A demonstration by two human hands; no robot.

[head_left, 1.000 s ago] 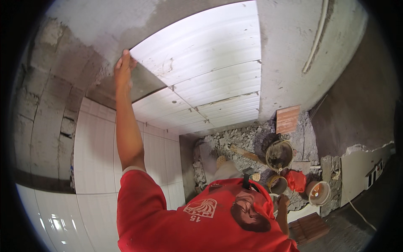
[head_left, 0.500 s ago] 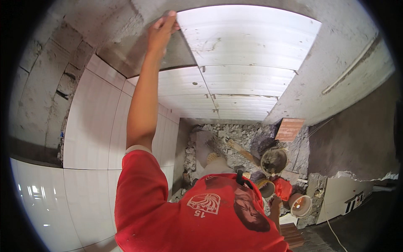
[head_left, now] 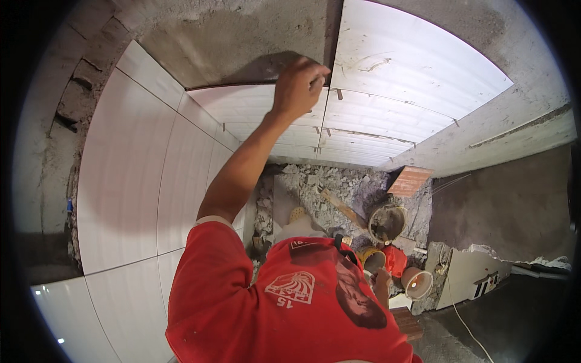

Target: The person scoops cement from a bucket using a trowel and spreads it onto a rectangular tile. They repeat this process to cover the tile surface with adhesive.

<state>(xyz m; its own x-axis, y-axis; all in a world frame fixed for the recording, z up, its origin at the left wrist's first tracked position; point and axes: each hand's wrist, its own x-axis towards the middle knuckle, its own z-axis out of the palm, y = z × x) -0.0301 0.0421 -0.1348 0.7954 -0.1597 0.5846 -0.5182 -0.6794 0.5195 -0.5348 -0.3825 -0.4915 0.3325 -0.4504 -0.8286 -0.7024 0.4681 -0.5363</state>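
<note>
My left hand (head_left: 299,88) is raised to the wall, closed, with its fingers curled and pinched together. It is beside the lower left corner of a large white ribbed tile (head_left: 411,57), close to the joint with the tiles below. Whatever the fingers pinch, if anything, is too small to make out. Part of a lower white tile (head_left: 233,100) lies behind the hand. Small brown spacers (head_left: 339,94) stick out of the tile joints. My right hand (head_left: 382,281) hangs low by a yellow bucket (head_left: 365,256); its fingers are too hidden to read.
Bare grey cement (head_left: 236,42) lies left of the large tile. Glossy white tiles (head_left: 124,181) cover the left wall. Below are rubble (head_left: 302,181), a wooden board (head_left: 342,207), a mortar bucket (head_left: 402,225), a red bag (head_left: 396,261), a pale bucket (head_left: 428,284) and a reddish tile (head_left: 411,181).
My left hand has moved down from the large tile's upper left corner to its lower left corner. The view has shifted; my right hand stays low by the buckets.
</note>
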